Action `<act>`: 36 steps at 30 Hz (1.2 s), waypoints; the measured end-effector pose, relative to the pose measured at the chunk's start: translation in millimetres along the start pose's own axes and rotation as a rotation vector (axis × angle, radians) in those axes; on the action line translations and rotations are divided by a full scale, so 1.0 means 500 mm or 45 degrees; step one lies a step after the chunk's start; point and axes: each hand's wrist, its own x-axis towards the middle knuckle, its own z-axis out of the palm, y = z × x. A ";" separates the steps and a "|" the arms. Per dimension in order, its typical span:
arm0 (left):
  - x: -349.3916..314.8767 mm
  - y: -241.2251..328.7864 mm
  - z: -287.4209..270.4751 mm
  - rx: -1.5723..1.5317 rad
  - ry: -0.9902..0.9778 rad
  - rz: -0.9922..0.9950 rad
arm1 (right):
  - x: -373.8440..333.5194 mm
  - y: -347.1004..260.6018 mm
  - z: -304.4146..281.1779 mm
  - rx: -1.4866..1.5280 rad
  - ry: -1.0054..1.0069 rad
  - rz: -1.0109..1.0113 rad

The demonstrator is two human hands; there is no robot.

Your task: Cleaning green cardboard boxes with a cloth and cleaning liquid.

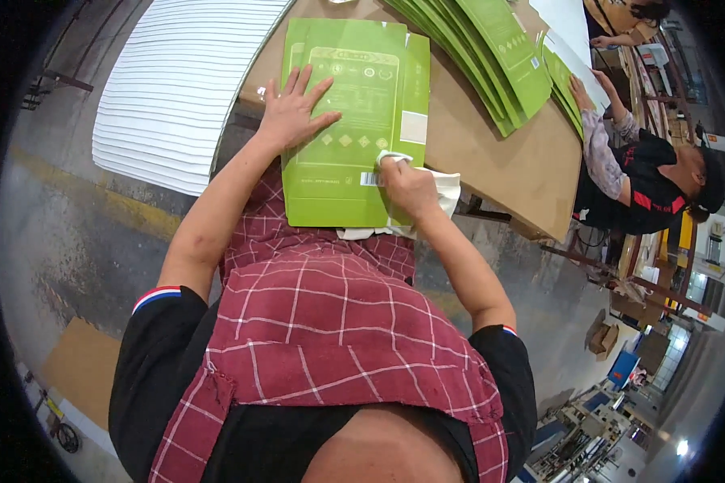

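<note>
A flat green printed carton sheet point(342, 189) lies in front of me at the near edge of the table. My left hand point(294, 110) rests flat on its upper left part, fingers spread. In my right hand point(411, 187) is a bunched white cloth point(445, 189), gripped against the sheet's lower right side, beside a printed barcode. Part of the cloth hangs below the sheet's near edge. The fingers of that hand curl round the cloth and are partly hidden.
Fanned green carton sheets point(483, 60) lie at the table's far right. A tall stack of white sheets point(187, 80) stands at the left. The brown tabletop point(499, 173) ends at a corner on the right, where a co-worker point(644, 173) handles more green sheets.
</note>
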 end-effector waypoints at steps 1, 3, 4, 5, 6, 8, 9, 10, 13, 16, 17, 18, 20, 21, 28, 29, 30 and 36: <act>0.000 -0.003 -0.002 0.006 0.010 -0.004 | 0.014 0.006 0.006 -0.012 0.048 0.037; -0.005 -0.008 -0.007 -0.002 0.000 0.004 | 0.086 0.034 0.031 -0.073 0.039 0.139; -0.007 -0.008 -0.008 0.008 0.012 -0.003 | 0.129 0.058 0.047 -0.134 0.023 0.251; -0.010 -0.007 -0.010 0.003 -0.003 -0.007 | 0.177 0.088 0.063 -0.146 0.008 0.349; -0.012 -0.004 -0.012 -0.003 -0.014 -0.009 | 0.222 0.117 0.076 -0.160 -0.002 0.448; -0.004 0.007 -0.014 -0.004 0.007 -0.003 | 0.275 0.187 0.104 -0.043 0.019 0.526; -0.003 0.012 -0.013 -0.073 -0.026 0.020 | 0.293 0.209 0.107 0.088 0.004 0.609; -0.016 0.003 -0.013 -0.134 -0.060 0.017 | 0.310 0.195 0.091 0.293 0.062 0.770; -0.050 0.010 0.009 -0.486 0.310 -0.154 | 0.264 0.201 0.060 0.510 0.388 1.093; -0.091 0.032 -0.021 -1.070 0.442 -0.416 | 0.205 0.189 -0.003 0.731 0.256 1.292; -0.102 0.036 -0.017 -1.134 0.422 -0.501 | 0.191 0.179 0.001 0.788 0.185 1.196; -0.108 0.041 -0.012 -1.203 0.386 -0.567 | 0.182 0.186 0.035 0.690 0.174 1.088; -0.120 0.036 -0.002 -1.713 0.338 -0.543 | 0.167 0.199 0.058 0.582 0.172 1.005; -0.120 0.024 0.008 -1.713 0.324 -0.500 | 0.170 0.202 0.033 0.689 0.127 0.930; -0.062 0.043 0.044 -1.741 0.639 -0.258 | 0.095 0.300 -0.189 0.231 0.326 1.235; -0.051 0.041 0.047 -1.672 0.549 -0.277 | 0.094 0.310 -0.182 -0.024 0.346 1.104; -0.039 0.048 0.046 -1.604 0.458 -0.293 | 0.095 0.320 -0.182 -0.280 0.362 0.968; -0.040 0.062 0.043 -1.618 0.481 -0.349 | 0.158 0.349 -0.145 -0.424 -0.041 0.867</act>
